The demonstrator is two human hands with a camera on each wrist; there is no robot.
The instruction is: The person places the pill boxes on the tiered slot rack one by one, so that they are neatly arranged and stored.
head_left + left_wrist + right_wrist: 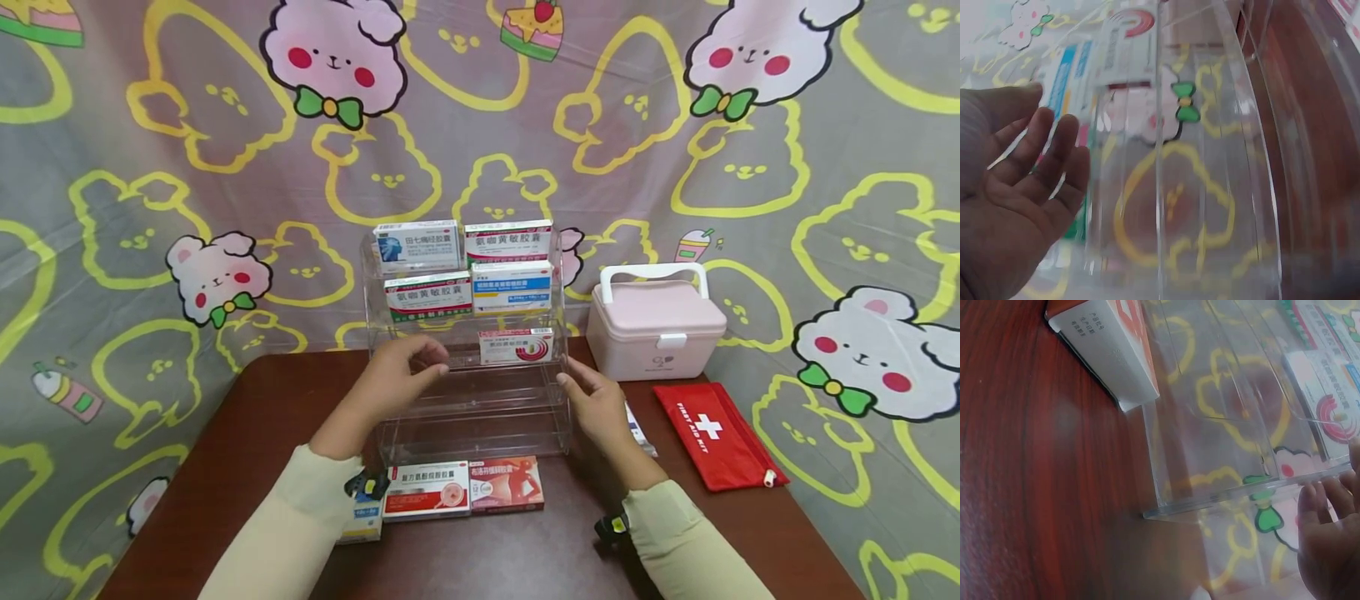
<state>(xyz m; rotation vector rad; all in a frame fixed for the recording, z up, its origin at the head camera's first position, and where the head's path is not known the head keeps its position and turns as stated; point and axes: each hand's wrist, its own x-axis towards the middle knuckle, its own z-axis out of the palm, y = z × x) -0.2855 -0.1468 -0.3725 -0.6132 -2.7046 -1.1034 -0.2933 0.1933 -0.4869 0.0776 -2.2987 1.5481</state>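
Note:
A clear tiered rack (472,408) holds several medicine boxes: two on the top tier, two below, and a white box with a red ring design (516,347) on the third tier at right. The left hand (397,375) is in front of the third tier's left part, fingers loosely bent, holding nothing; the left wrist view shows its palm (1022,194) beside the rack. At the rack's right edge is the right hand (600,408), its fingertips at the side panel; in the right wrist view this hand (1332,531) is partly cut off.
Before the rack lie a white-and-red box (427,490), a red box (506,484) and a partly hidden blue-and-yellow box (363,521). To the right are a pink case (656,325), a red first aid pouch (712,433) and a white packet (641,432) behind the right hand.

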